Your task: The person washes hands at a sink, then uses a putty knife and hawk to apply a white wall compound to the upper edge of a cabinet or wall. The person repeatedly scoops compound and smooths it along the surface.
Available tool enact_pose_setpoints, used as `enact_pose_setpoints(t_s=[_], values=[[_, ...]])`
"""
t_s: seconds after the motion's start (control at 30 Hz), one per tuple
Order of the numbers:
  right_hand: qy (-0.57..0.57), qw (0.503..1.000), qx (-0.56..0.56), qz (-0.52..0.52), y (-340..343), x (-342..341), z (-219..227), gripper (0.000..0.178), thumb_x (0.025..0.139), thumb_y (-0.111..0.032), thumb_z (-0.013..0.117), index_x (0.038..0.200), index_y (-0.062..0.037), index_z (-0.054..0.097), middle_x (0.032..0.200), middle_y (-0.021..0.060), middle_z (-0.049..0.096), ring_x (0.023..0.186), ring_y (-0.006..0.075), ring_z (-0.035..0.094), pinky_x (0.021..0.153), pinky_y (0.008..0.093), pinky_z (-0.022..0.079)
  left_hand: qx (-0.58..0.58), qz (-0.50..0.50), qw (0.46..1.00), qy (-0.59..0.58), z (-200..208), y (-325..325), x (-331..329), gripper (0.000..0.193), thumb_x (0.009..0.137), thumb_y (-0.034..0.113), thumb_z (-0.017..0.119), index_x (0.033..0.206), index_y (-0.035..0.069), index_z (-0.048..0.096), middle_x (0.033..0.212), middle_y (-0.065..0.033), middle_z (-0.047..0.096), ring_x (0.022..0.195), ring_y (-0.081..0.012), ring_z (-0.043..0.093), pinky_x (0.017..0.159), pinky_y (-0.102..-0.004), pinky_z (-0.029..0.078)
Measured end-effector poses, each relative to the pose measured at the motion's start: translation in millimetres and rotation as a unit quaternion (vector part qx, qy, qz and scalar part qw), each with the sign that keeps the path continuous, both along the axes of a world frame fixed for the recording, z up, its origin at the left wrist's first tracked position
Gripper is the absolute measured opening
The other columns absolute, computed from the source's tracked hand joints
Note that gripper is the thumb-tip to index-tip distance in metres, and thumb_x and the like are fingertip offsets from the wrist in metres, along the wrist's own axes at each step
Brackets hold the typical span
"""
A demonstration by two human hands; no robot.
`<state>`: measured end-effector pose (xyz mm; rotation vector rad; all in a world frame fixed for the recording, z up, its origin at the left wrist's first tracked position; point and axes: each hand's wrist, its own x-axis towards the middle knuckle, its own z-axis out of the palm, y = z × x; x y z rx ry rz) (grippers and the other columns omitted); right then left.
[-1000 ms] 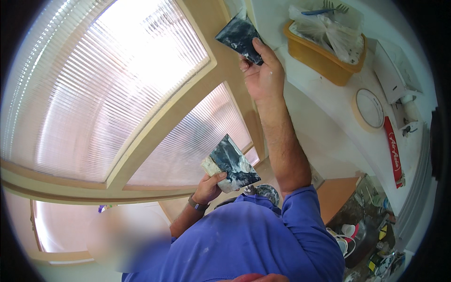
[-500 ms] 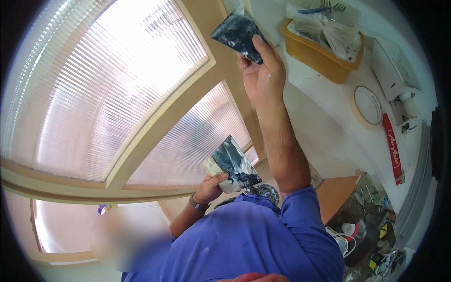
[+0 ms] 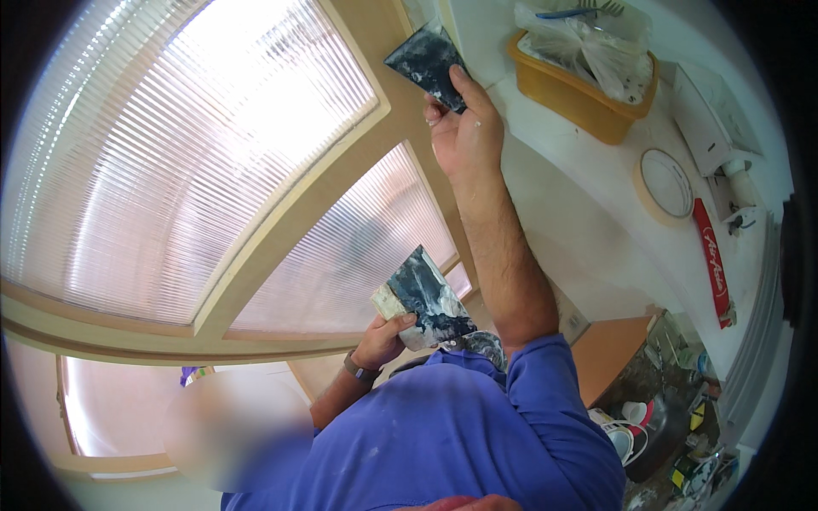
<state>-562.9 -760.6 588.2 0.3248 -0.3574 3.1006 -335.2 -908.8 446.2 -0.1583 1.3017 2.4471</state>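
Observation:
Raised at the top of the view, my right hand [image 3: 471, 128] grips a dark, flat putty spreader [image 3: 426, 66] smeared with white. The spreader's far edge lies at the joint between the wooden frame [image 3: 375, 34] and the white wall; whether it touches cannot be told. Lower down, close to my chest, my left hand [image 3: 380, 342] is closed round a second dark putty spreader [image 3: 423, 294]. White putty coats that one, thickest along one edge and near its far corner. A wristband sits on my left wrist.
Ribbed translucent panes [image 3: 213, 153] fill the frame on the left. At the right, a white ledge [image 3: 588, 183] carries a yellow tub [image 3: 579, 98] with a plastic bag and fork, a tape roll [image 3: 666, 185] and a red strip [image 3: 712, 264]. Tools and a white bucket [image 3: 622, 439] stand below.
My right hand and its spreader have shifted slightly, the hand a little to the left. My left hand and its spreader have stayed nearly still.

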Motion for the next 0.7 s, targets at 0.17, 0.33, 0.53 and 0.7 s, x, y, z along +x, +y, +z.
enact_pose_setpoints(t_s=[0.17,0.33,0.53,0.7], values=[[-0.049,0.999,-0.020,0.008,-6.1,4.4,-21.9,0.017,0.083,-0.015,0.062,0.095,-0.0040,0.055,0.080,0.0054,0.057,0.067,0.0174,0.052,0.055,0.0263,0.038,-0.006,0.002,1.000,-0.002,-5.6,-1.4,1.9,0.041,0.087,0.012,0.051,0.124,0.002,0.040,0.109,-0.0149,0.057,0.093,-0.0289,0.062,0.072,-0.0442,0.055],[-0.062,0.997,-0.030,0.026,-6.8,3.7,-51.7,0.015,0.083,-0.015,0.062,0.092,-0.0053,0.055,0.078,0.0044,0.058,0.066,0.0157,0.052,0.054,0.0260,0.038,0.041,-0.037,0.998,-0.006,-2.4,-4.0,3.1,0.039,0.088,0.006,0.049,0.127,0.003,0.041,0.117,-0.0074,0.054,0.107,-0.0219,0.054,0.091,-0.0387,0.044],[-0.077,0.996,-0.024,0.028,-4.1,10.4,-85.5,0.013,0.084,-0.017,0.062,0.090,-0.0065,0.057,0.079,0.0031,0.060,0.065,0.0144,0.054,0.054,0.0258,0.039,0.038,-0.035,0.999,0.003,-5.2,-3.9,4.9,0.039,0.089,0.006,0.048,0.127,0.003,0.041,0.117,-0.0084,0.054,0.107,-0.0226,0.054,0.090,-0.0391,0.046],[-0.017,1.000,0.007,0.004,2.1,28.6,-66.9,0.020,0.083,-0.018,0.063,0.095,-0.0056,0.055,0.082,0.0046,0.058,0.067,0.0148,0.053,0.059,0.0266,0.040,0.008,-0.015,1.000,0.004,1.2,1.8,6.0,0.042,0.086,0.014,0.051,0.124,0.002,0.040,0.109,-0.0148,0.058,0.091,-0.0281,0.062,0.071,-0.0435,0.054]])
